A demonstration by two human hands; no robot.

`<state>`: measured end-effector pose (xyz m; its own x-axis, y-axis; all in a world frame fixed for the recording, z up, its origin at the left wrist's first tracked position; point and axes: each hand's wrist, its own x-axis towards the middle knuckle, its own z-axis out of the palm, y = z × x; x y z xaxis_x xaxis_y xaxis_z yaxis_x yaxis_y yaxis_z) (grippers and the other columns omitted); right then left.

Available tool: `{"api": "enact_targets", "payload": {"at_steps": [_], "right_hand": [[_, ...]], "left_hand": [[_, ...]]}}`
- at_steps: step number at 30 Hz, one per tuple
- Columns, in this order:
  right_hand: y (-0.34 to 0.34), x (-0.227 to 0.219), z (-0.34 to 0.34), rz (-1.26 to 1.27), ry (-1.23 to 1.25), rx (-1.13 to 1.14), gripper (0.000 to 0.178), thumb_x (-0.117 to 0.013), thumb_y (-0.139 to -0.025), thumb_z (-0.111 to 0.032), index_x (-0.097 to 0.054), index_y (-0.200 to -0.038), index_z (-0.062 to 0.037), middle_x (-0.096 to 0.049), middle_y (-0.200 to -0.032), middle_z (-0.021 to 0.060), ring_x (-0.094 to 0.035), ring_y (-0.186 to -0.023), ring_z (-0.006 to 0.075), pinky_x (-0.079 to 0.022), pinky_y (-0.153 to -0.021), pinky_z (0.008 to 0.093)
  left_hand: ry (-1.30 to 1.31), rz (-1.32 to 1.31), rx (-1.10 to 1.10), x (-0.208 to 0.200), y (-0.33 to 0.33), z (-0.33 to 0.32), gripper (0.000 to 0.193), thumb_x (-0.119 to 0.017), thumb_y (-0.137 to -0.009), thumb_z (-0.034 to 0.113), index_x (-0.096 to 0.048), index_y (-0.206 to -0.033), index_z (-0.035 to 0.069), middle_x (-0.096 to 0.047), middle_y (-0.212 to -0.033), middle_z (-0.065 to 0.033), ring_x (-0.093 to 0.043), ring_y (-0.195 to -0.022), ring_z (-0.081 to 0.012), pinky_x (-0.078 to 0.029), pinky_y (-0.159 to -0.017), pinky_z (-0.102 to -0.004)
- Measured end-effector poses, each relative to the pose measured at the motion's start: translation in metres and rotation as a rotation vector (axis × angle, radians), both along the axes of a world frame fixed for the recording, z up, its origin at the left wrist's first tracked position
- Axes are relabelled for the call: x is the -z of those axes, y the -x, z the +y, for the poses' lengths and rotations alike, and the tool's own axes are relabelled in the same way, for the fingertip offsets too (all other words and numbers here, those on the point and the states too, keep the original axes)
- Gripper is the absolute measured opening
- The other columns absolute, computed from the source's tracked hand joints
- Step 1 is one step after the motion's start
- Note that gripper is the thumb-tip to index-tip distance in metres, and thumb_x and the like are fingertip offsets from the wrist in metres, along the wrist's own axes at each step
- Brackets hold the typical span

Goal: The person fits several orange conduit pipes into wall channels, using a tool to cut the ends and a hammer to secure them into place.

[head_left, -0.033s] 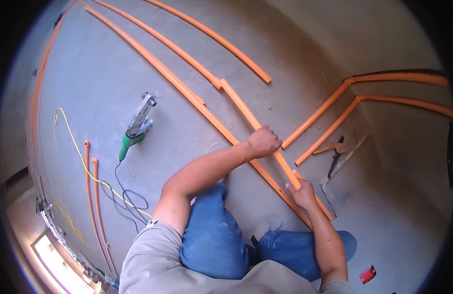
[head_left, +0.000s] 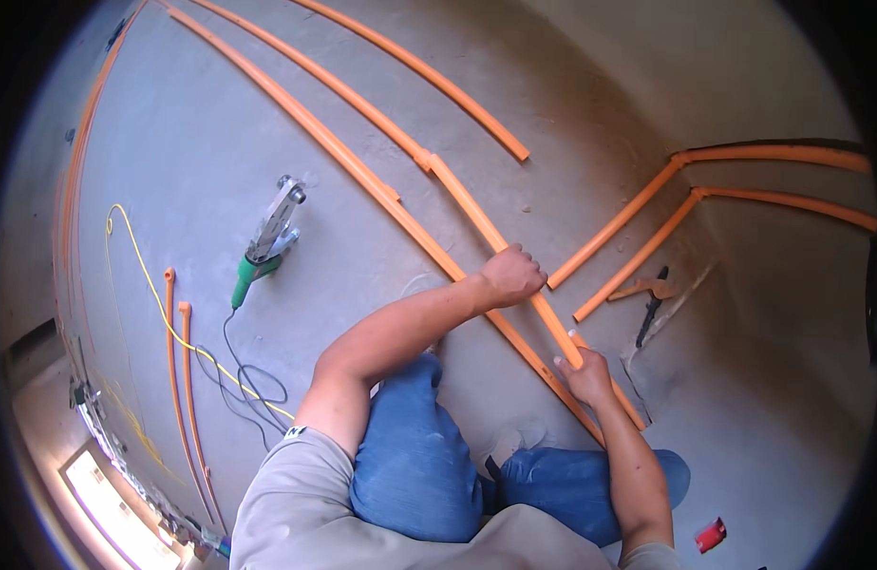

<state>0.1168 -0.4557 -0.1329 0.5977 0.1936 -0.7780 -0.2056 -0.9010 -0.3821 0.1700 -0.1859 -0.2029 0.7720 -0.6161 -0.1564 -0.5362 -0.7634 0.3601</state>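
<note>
My left hand (head_left: 514, 273) is closed round a long orange plastic pipe (head_left: 465, 202). Its far end meets a coupling (head_left: 424, 160) on another orange pipe (head_left: 315, 71). Close to the near end, my right hand (head_left: 584, 378) has its fingers wrapped round the same pipe. Beside and partly behind that hand, a further orange length (head_left: 630, 407) slants down to the floor. A longer orange pipe (head_left: 362, 180) passes under my left forearm and ends near my knee.
A green-handled pipe welding tool (head_left: 258, 256) stands on the concrete floor, its cord beside a yellow cable (head_left: 139, 252). Two short pipes with fittings (head_left: 176, 351) lie left. Bent orange pipes (head_left: 623, 223), a dark-handled tool (head_left: 650, 309) and a red object (head_left: 711, 535) are right.
The view has shifted very slightly. Both hands keep the same grip on the pipe.
</note>
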Motion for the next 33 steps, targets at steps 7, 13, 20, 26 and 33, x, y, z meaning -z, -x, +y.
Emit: {"api": "enact_targets", "payload": {"at_steps": [7, 13, 20, 26, 33], "right_hand": [[-0.01, 0.007, -0.008, -0.076, -0.061, -0.034, 0.039, -0.077, -0.087, -0.034, -0.072, -0.099, 0.0022, -0.071, -0.082, 0.0229, -0.07, -0.079, 0.0369, -0.055, -0.074, 0.0426], [-0.018, 0.001, 0.003, 0.062, 0.049, -0.118, 0.05, -0.071, -0.09, -0.039, -0.066, -0.124, -0.0018, -0.071, -0.103, 0.0255, -0.067, -0.105, 0.0429, -0.053, -0.092, 0.0486], [-0.018, -0.003, 0.005, 0.068, 0.134, -0.28, 0.053, -0.065, -0.094, -0.039, -0.059, -0.131, -0.0005, -0.069, -0.117, 0.0258, -0.065, -0.113, 0.0406, -0.05, -0.097, 0.0506], [-0.017, 0.004, 0.011, 0.039, 0.127, -0.274, 0.048, -0.066, -0.094, -0.035, -0.06, -0.125, 0.0007, -0.07, -0.109, 0.0261, -0.066, -0.109, 0.0415, -0.051, -0.095, 0.0511], [-0.016, 0.008, 0.011, 0.074, 0.089, -0.292, 0.053, -0.069, -0.091, -0.035, -0.058, -0.129, 0.0013, -0.069, -0.107, 0.0288, -0.065, -0.108, 0.0447, -0.051, -0.095, 0.0514]], "left_hand": [[0.037, 0.02, -0.04, 0.001, 0.004, 0.002, 0.01, -0.059, -0.086, 0.017, -0.067, -0.086, 0.012, -0.07, -0.08, -0.0053, -0.07, -0.085, -0.0238, -0.05, -0.077, -0.0396], [-0.01, 0.018, -0.034, 0.002, 0.0, 0.014, 0.011, -0.059, -0.087, 0.016, -0.068, -0.09, 0.011, -0.07, -0.086, -0.0068, -0.069, -0.087, -0.0241, -0.049, -0.08, -0.0395], [-0.064, -0.009, -0.035, 0.008, -0.004, 0.018, 0.011, -0.058, -0.087, 0.016, -0.067, -0.088, 0.011, -0.069, -0.084, -0.007, -0.069, -0.087, -0.0238, -0.049, -0.08, -0.0388], [-0.138, 0.021, -0.035, 0.007, -0.005, 0.023, 0.011, -0.058, -0.087, 0.017, -0.067, -0.088, 0.011, -0.069, -0.083, -0.0066, -0.069, -0.087, -0.0231, -0.049, -0.079, -0.0378], [-0.15, 0.096, -0.017, -0.002, 0.009, 0.011, 0.012, -0.057, -0.088, 0.017, -0.068, -0.089, 0.011, -0.072, -0.081, -0.0067, -0.071, -0.083, -0.0243, -0.051, -0.077, -0.0384]]}}
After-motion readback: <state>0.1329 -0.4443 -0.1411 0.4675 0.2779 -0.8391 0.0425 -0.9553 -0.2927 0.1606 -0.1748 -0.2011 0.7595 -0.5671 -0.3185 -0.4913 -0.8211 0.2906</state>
